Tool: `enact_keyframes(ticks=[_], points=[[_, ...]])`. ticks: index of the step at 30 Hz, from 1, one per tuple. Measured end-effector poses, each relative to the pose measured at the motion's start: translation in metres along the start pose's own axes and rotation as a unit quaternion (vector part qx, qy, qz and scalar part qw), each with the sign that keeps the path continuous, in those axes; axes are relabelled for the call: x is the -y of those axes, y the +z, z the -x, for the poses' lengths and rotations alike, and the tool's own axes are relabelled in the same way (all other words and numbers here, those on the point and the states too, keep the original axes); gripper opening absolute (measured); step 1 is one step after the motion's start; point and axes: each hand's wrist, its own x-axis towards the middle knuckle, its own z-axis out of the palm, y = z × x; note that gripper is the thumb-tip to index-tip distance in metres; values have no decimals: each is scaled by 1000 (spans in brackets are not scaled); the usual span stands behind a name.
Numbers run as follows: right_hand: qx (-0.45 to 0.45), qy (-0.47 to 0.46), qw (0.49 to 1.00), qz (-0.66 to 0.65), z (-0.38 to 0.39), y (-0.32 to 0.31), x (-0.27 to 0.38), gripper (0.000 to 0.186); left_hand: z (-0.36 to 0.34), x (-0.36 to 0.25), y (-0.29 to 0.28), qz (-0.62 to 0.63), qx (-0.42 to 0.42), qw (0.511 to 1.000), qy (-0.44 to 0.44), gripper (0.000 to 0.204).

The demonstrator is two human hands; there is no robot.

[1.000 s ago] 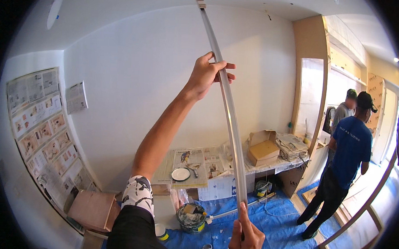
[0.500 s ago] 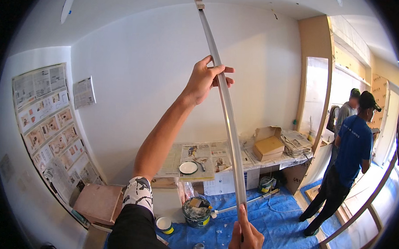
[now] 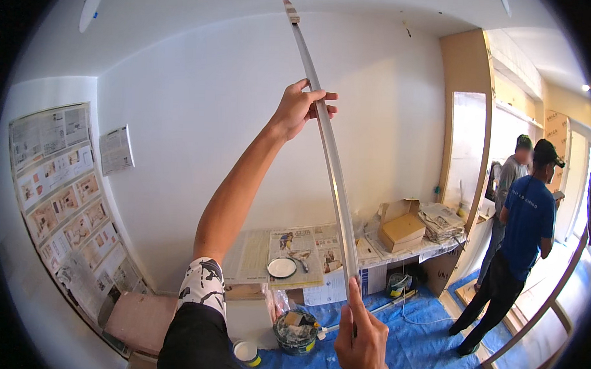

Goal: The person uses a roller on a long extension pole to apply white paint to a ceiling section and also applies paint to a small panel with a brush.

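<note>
A long, slim silver metal pole (image 3: 333, 166) slants up through the middle of the view, with a pinkish, striped block (image 3: 290, 10) at its top end near the ceiling. My left hand (image 3: 303, 107) is raised and holds the pole in its upper part, thumb and fingertips around it. Lower down, my right hand (image 3: 362, 336) closes on the bottom end, its index finger stretched along the metal. Whether the block touches the ceiling, I cannot tell.
Newspaper covers a low counter (image 3: 241, 251) bearing a white lid (image 3: 281, 268) and an open cardboard box (image 3: 399, 226). Below, a bucket (image 3: 295, 334) and a small tub (image 3: 246, 353) stand by a blue floor sheet (image 3: 426, 345). Two people (image 3: 529, 212) stand at the right.
My right hand has risen slightly with the pole's lower end, and the striped block shows more fully. The whole view has shifted a little. Both hands keep their hold.
</note>
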Motion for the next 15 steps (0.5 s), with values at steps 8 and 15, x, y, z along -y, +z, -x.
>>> enact_keyframes(ticks=[8,15], points=[[66,77,995,24,-87,86,-55,55,-85,91,-83,6,4,1000,-1,21],[56,71,995,30,-146,149,-102,52,-148,143,-138,-1,9,1000,-18,19]])
